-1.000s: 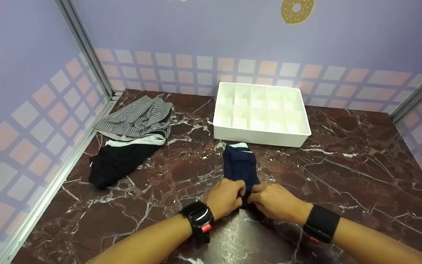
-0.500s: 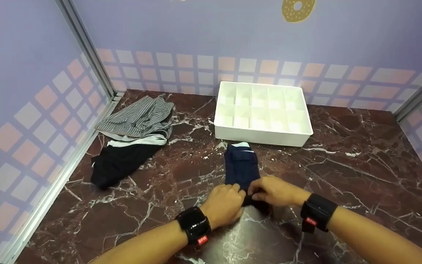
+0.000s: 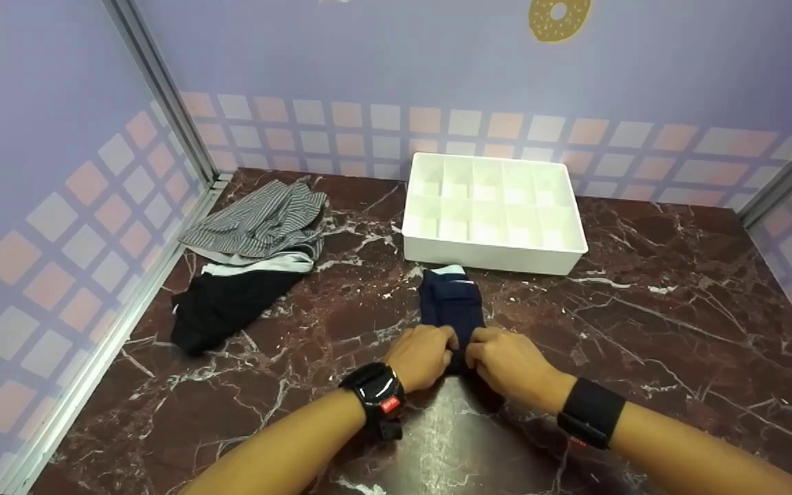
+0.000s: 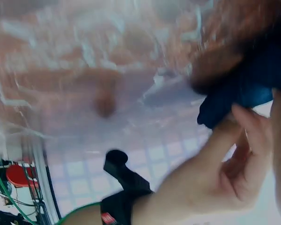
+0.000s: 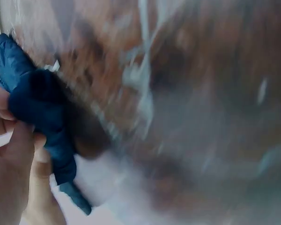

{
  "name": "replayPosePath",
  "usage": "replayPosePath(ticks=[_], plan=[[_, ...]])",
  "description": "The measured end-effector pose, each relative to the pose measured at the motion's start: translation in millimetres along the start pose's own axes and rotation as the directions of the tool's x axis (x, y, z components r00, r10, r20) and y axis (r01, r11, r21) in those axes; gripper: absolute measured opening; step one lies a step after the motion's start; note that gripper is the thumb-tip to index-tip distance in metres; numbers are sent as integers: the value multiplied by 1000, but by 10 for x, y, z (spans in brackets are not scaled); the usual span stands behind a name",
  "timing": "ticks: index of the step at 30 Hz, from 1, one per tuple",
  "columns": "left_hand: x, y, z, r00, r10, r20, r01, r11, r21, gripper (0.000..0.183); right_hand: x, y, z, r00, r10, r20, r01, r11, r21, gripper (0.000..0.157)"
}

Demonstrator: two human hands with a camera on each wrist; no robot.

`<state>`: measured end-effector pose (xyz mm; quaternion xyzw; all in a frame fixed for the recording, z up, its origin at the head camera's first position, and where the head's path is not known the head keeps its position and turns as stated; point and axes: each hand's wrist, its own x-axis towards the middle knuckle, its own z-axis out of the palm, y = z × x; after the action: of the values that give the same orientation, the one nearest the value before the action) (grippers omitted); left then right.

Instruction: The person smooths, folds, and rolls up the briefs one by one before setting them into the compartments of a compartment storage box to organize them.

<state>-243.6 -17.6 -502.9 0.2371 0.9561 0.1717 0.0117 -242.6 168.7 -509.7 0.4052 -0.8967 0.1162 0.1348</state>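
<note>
A navy garment [image 3: 452, 297], folded into a narrow strip with a white patch at its far end, lies on the table in front of the white box. On the left of its near end, my left hand [image 3: 422, 354] pinches the cloth between curled fingers and thumb. Opposite it, my right hand [image 3: 514, 363] pinches the right side of the same end. In the right wrist view the garment [image 5: 42, 108] shows bunched into a thick roll at the fingertips. The left wrist view has the cloth [image 4: 239, 93] against the thumb and fingers. Part of the near end is hidden by the hands.
A white box [image 3: 492, 258] divided into several compartments stands behind the garment by the back wall. To the left lie a grey striped garment [image 3: 258, 223] and a black garment [image 3: 227, 306], heaped together on the marble-patterned table [image 3: 643, 344]. Patterned walls [image 3: 368, 62] enclose the sides and back.
Half a second ago the left hand lay lower, knuckles up, beside the cloth; now it pinches it. Both hands have shifted slightly forward, and the garment's near end has become shorter.
</note>
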Motion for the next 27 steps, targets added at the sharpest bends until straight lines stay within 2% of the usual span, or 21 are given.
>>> replayPosePath(ticks=[3, 6, 8, 10, 14, 15, 17, 19, 21, 22, 24, 25, 27], plan=[[43, 21, 3, 1000, -14, -22, 15, 999, 39, 7, -29, 11, 30, 999, -42, 5, 43, 998, -46, 14], [58, 19, 23, 995, 73, -74, -57, 979, 194, 4, -40, 42, 45, 998, -44, 44, 45, 999, -30, 24], [37, 11, 37, 983, 154, -103, -116, 945, 304, 6, -28, 64, 42, 996, -40, 80, 40, 999, 3, 27], [-5, 1, 45, 965, 236, -112, -174, 901, 397, 10, -3, 88, 25, 993, -40, 111, 33, 998, 57, 24], [-99, -1, 45, 937, 341, -76, -265, 836, 480, 22, 63, 152, -55, 982, -11, 189, -32, 974, 224, 15], [-114, 0, 43, 936, 345, -65, -275, 836, 475, 24, 77, 173, -76, 977, 4, 213, -63, 960, 271, 14], [-125, -1, 36, 943, 329, -47, -279, 859, 429, 27, 95, 217, -108, 964, 40, 265, -135, 926, 352, 14], [-121, -7, 21, 959, 282, -23, -258, 905, 339, 25, 99, 247, -116, 955, 80, 285, -190, 903, 386, 17], [-97, -23, 7, 974, 225, -9, -217, 949, 228, 20, 86, 240, -91, 961, 114, 253, -203, 909, 363, 20], [-79, -33, 1, 981, 195, -1, -192, 965, 177, 17, 77, 218, -77, 969, 119, 215, -185, 928, 322, 19], [-38, -55, -1, 990, 143, 2, -142, 983, 115, 12, 62, 157, -35, 992, 75, 103, -96, 973, 210, 15], [-20, -64, -2, 992, 123, -2, -122, 986, 109, 11, 57, 121, -15, 998, 35, 50, -41, 989, 143, 13], [6, -81, 4, 995, 97, -26, -93, 987, 132, 10, 47, 58, 19, 998, -50, -22, 50, 999, 11, 9]])
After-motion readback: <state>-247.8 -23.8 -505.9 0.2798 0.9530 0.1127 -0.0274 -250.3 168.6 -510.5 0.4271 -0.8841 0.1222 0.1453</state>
